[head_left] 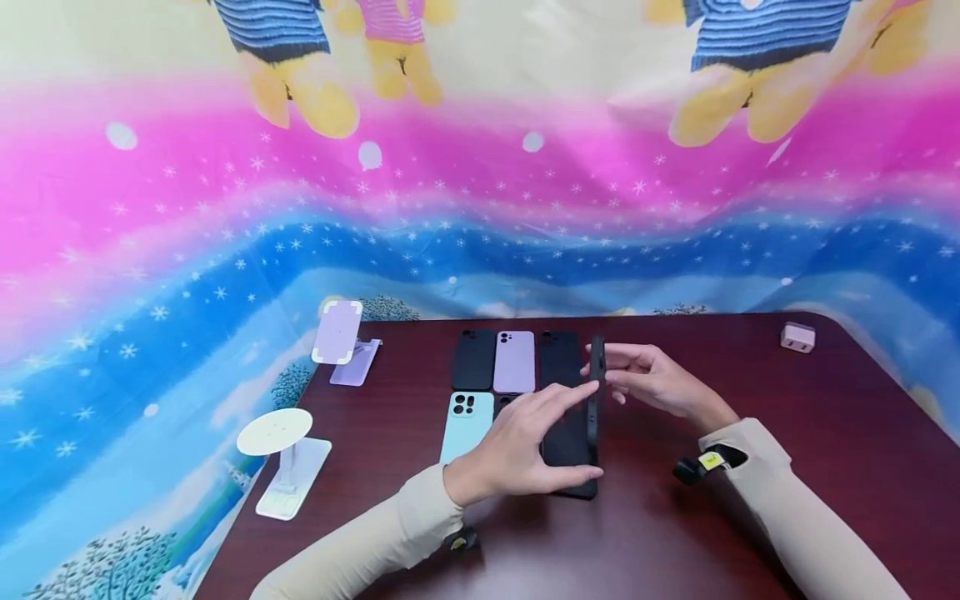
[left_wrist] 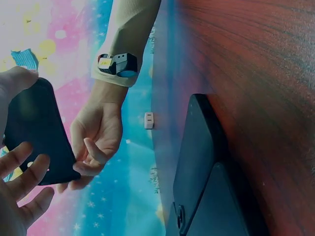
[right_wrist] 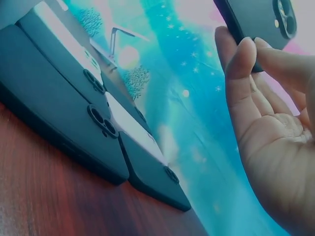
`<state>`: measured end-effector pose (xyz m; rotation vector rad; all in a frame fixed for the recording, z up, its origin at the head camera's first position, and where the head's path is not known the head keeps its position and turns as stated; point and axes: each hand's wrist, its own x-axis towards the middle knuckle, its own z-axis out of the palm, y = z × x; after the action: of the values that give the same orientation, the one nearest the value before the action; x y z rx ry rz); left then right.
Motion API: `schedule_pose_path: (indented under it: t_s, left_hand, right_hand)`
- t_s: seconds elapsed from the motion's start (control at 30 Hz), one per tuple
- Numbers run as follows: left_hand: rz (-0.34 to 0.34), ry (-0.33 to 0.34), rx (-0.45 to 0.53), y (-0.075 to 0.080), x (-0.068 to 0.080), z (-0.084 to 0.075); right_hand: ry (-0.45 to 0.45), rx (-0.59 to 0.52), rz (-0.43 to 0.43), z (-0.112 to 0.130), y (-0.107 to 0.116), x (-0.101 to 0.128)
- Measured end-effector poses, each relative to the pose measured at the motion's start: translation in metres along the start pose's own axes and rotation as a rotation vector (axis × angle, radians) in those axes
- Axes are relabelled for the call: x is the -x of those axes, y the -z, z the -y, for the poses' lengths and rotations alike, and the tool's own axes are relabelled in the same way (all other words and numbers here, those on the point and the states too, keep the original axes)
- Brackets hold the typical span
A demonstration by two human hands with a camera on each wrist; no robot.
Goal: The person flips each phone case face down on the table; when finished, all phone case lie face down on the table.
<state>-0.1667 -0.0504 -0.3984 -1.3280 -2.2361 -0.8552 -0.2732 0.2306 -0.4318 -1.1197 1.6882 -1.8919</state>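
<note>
A slim black phone case (head_left: 596,392) with a matte finish and a round camera cutout near one end stands on edge above the dark red wooden table (head_left: 750,500), seen almost edge-on from the head camera. In the right wrist view its back face and camera cutout show. The right hand (head_left: 660,383) pinches the case's far end with curled fingertips. The left hand (head_left: 517,454) has its fingers stretched out nearly straight, the fingertips against the case's side and the thumb near its lower end.

Directly under the held case lies another black phone case (head_left: 570,454) flat on the table. Left of the held case lie a light blue phone case (head_left: 467,425), a lilac phone case (head_left: 514,361) and further black ones in two rows. Far right of it sits a small pale charger plug (head_left: 797,337). Far left of it stand two white phone stands (head_left: 288,458).
</note>
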Motion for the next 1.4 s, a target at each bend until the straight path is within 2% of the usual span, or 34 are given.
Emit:
schedule_pose_path:
  t_s: [0.17,0.4,0.53,0.73,0.93,1.1,1.23,1.4]
  left_hand:
    - [-0.028,0.064,0.011,-0.003,0.002,0.0]
    - [-0.047,0.159,0.115,-0.006,0.003,0.0]
    - [-0.008,0.245,0.133,-0.009,-0.002,0.001]
    - [0.114,0.365,0.055,-0.018,-0.019,0.006]
    - [0.298,0.454,-0.059,-0.034,-0.033,0.014]
    - [0.447,0.514,-0.123,-0.048,-0.048,0.023]
    - [0.539,0.55,-0.153,-0.059,-0.059,0.025]
    - [0.657,0.529,-0.229,-0.075,-0.069,0.024]
  right_hand:
    - [0.014,-0.144,-0.021,-0.003,0.004,0.009]
    - [0.046,-0.207,-0.113,0.0,0.01,0.014]
    - [0.016,-0.184,-0.199,0.008,0.016,0.017]
    - [-0.051,0.013,-0.389,0.014,0.024,0.019]
    - [-0.195,0.26,-0.473,0.009,0.035,0.022]
    - [-0.324,0.409,-0.491,-0.001,0.048,0.026]
    - [-0.4,0.427,-0.464,-0.011,0.058,0.028]
    - [-0.47,0.431,-0.436,-0.021,0.068,0.033]
